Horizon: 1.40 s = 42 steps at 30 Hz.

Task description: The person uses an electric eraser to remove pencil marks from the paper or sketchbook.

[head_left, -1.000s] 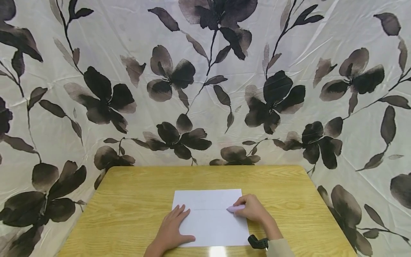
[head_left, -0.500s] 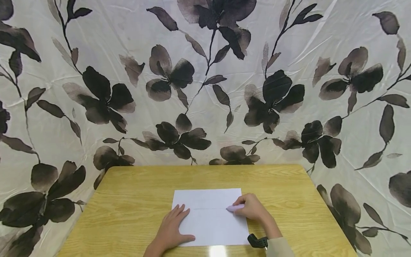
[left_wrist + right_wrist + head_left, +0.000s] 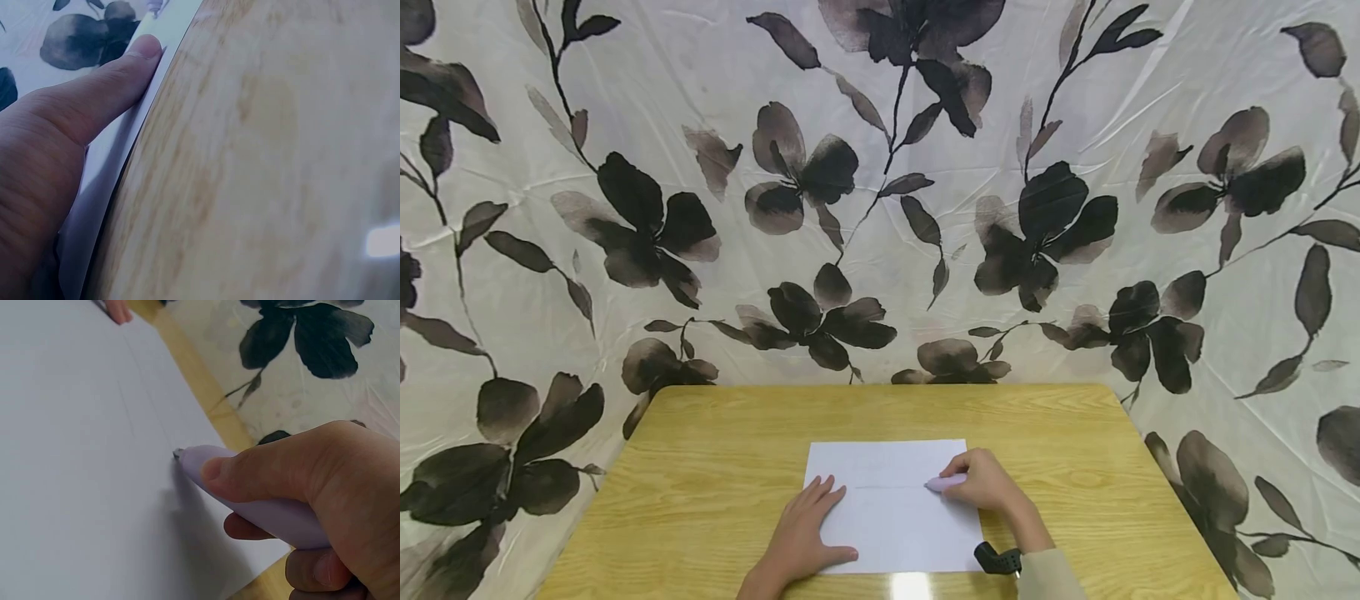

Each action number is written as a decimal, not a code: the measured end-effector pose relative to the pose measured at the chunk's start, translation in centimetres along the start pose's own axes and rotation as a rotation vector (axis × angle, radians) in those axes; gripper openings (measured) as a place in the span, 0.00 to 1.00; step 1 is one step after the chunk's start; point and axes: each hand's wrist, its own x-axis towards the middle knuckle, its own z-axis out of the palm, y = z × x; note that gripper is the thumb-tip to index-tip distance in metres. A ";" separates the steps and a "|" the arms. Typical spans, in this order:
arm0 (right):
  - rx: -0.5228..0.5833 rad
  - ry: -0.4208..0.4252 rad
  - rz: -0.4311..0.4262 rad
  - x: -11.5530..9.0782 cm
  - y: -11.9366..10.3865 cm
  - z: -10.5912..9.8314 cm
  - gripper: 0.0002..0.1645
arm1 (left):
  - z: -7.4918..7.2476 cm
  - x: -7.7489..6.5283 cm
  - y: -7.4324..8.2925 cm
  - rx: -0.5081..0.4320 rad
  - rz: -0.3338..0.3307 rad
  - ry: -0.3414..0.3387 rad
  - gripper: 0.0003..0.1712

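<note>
My right hand pinches a thick lavender pen-shaped tool between thumb and fingers. Its short grey metallic tip meets a sheet of white paper on the table. A thin faint straight line runs leftward across the sheet from that tip. In the right wrist view, a second, shorter faint mark lies beside it. Over the left edge of the paper rests my left hand, fingers spread and thumb out toward the near edge. The left wrist view shows that thumb lying along the paper's edge.
The wood-grain table extends around the sheet on all sides. A floral cloth hangs behind it and down both sides. A black device sits at my right wrist, close to the paper's near right corner.
My right hand and the lavender tool have shifted slightly left along the faint line. The left hand and the paper stay in place; the head view shifts a little.
</note>
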 end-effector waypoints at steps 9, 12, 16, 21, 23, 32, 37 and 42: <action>0.005 -0.012 -0.013 0.0 -0.1 0.1 0.09 | 0.0 0.0 0.0 -0.002 0.001 -0.004 0.58; 0.022 -0.015 -0.014 0.1 -0.2 0.2 0.09 | 0.0 0.0 0.0 -0.002 -0.003 -0.002 0.58; 0.027 -0.008 -0.015 0.1 -0.3 -0.1 0.10 | -0.2 0.1 0.0 -0.001 0.002 0.007 0.57; 0.037 -0.026 -0.026 0.4 -0.3 0.0 0.10 | -0.1 0.0 -0.2 0.017 0.004 0.008 0.58; 0.040 -0.035 -0.027 0.5 -0.3 0.1 0.10 | 0.0 0.0 -0.2 0.018 0.009 0.008 0.58; 0.011 -0.022 -0.011 0.4 -0.4 -0.1 0.09 | -0.1 0.0 -0.1 0.011 0.003 -0.008 0.58; 0.003 -0.037 -0.033 1.0 -0.4 0.2 0.09 | -0.2 0.0 0.1 0.006 -0.003 -0.020 0.58; -0.011 -0.040 -0.045 1.3 -0.5 0.3 0.09 | -0.2 -0.1 0.0 0.015 -0.002 -0.031 0.58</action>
